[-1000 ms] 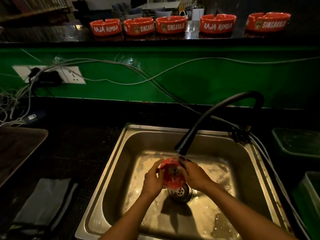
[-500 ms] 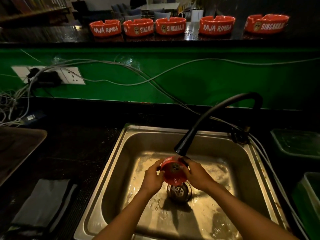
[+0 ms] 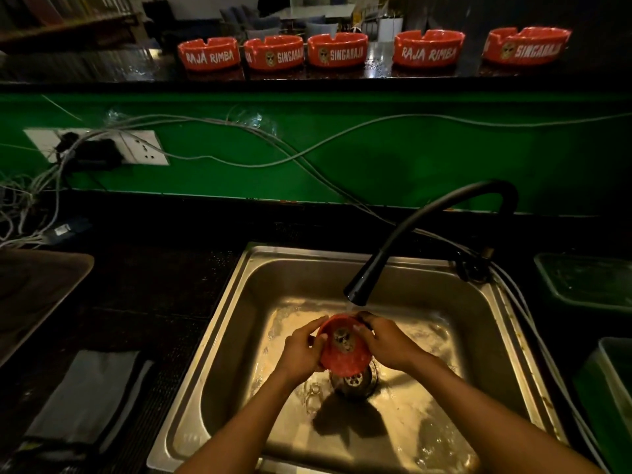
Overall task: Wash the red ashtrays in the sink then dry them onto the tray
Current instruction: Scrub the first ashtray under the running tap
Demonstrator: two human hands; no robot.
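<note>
Both hands, left (image 3: 301, 350) and right (image 3: 390, 343), grip the ashtray (image 3: 343, 347) by its sides over the drain (image 3: 355, 381), under the tap (image 3: 357, 295). Best turn it slowly so water reaches every notch.

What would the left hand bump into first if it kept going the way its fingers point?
The left hand already grips the red ashtray, fingers pointing up and right across it. Past the ashtray, the right hand on its far side probably comes next, though depth is hard to judge in this view.
</note>
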